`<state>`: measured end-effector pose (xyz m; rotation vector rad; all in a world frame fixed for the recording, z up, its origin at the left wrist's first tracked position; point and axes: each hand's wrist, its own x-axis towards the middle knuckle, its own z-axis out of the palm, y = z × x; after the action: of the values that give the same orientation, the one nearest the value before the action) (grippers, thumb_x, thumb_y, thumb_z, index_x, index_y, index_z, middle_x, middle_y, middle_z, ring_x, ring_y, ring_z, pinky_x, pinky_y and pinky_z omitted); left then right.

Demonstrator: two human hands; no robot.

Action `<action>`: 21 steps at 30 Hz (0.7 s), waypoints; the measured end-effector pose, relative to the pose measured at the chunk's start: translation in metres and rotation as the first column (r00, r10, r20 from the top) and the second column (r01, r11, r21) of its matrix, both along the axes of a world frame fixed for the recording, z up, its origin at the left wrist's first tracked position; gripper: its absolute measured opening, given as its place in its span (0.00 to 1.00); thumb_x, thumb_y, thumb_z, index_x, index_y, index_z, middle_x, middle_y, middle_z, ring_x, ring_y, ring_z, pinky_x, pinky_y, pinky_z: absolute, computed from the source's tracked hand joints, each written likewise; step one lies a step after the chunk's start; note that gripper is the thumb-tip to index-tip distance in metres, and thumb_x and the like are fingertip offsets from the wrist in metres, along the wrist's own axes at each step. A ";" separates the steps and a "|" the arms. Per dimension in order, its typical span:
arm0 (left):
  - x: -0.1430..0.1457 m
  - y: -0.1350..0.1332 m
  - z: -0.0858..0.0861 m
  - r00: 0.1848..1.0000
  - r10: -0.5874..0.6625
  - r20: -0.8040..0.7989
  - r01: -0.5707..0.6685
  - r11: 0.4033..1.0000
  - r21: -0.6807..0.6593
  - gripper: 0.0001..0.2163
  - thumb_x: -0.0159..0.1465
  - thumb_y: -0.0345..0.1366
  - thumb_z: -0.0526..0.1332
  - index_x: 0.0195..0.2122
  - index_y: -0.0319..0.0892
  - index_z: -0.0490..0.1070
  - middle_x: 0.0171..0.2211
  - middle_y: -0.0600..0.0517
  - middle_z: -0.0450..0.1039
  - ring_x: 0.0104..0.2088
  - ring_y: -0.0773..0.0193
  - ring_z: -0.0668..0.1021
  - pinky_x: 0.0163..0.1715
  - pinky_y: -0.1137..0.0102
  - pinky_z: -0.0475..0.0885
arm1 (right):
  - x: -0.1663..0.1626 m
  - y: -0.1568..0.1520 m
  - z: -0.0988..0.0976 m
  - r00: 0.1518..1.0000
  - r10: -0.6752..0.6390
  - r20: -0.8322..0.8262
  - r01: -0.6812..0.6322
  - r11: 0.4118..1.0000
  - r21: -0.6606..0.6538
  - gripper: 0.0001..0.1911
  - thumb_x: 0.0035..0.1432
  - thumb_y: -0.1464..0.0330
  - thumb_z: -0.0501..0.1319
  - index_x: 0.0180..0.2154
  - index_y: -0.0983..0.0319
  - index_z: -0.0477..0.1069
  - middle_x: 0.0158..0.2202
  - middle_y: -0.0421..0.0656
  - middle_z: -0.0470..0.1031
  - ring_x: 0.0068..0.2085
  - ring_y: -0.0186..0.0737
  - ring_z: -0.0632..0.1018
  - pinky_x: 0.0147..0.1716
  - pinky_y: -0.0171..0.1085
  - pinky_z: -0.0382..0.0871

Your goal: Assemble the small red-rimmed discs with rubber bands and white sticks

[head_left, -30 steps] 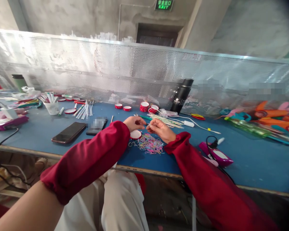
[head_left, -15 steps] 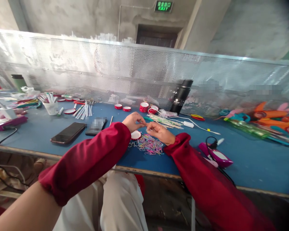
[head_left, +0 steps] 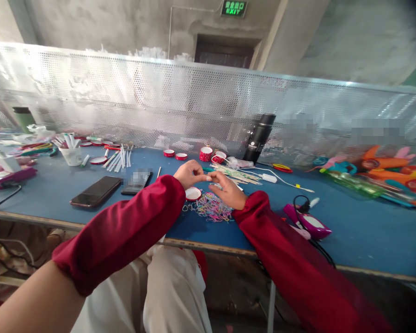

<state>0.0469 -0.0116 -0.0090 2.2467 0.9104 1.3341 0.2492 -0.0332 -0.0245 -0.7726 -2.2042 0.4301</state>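
My left hand [head_left: 191, 175] and my right hand [head_left: 227, 188] meet fingertip to fingertip above the blue table. The left thumb and forefinger are pinched together; whatever lies between them is too small to name. My right fingers are bent, with the forefinger against the left fingertips and the thumb held lower, a gap between them. Right below lies a loose heap of thin, pastel-coloured bands [head_left: 213, 208]. Beside the heap, under my left hand, sits a shallow round red lid with a white inside [head_left: 193, 194]. Long red sleeves cover both forearms.
Two dark phones [head_left: 96, 191] lie to the left, near a white cup of markers [head_left: 71, 156]. Behind my hands are red tins [head_left: 205, 154], pale thin sticks [head_left: 237, 173] and a black bottle [head_left: 260, 138]. A purple device with cables [head_left: 308, 222] lies right.
My right thumb and forefinger have parted from their pinch, and the right fingers have straightened a little. The left hand keeps its pinch. The whole view has shifted slightly.
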 end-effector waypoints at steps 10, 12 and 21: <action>0.000 0.000 -0.004 0.996 -0.002 -0.088 0.003 1.000 0.013 0.18 0.53 0.47 0.69 0.24 0.41 0.64 0.26 0.55 0.65 0.28 0.68 0.66 0.30 0.71 0.63 | -0.002 -0.001 0.004 0.934 -0.343 0.095 0.287 0.884 0.369 0.16 0.67 0.63 0.54 0.51 0.50 0.76 0.43 0.45 0.79 0.49 0.48 0.74 0.57 0.51 0.58; -0.003 0.003 -0.004 0.989 -0.006 -0.145 0.003 1.000 -0.020 0.14 0.54 0.44 0.68 0.27 0.41 0.67 0.27 0.54 0.68 0.28 0.68 0.68 0.31 0.71 0.65 | -0.001 -0.003 0.005 0.926 -0.352 0.136 0.288 0.893 0.347 0.17 0.67 0.64 0.54 0.51 0.51 0.76 0.36 0.44 0.81 0.41 0.45 0.77 0.55 0.50 0.59; -0.034 0.014 0.006 0.872 -0.050 -0.487 -0.105 0.953 -0.285 0.27 0.36 0.47 0.75 0.37 0.42 0.78 0.35 0.50 0.76 0.35 0.60 0.74 0.37 0.68 0.68 | 0.012 -0.001 0.005 0.920 -0.370 -0.132 0.372 0.928 -0.010 0.23 0.59 0.55 0.62 0.53 0.57 0.76 0.27 0.42 0.80 0.29 0.44 0.79 0.34 0.43 0.73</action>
<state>0.0126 0.0024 -0.0034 2.3569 1.2222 0.5680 0.2615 -0.0346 -0.0197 -1.0956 -1.8796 0.2634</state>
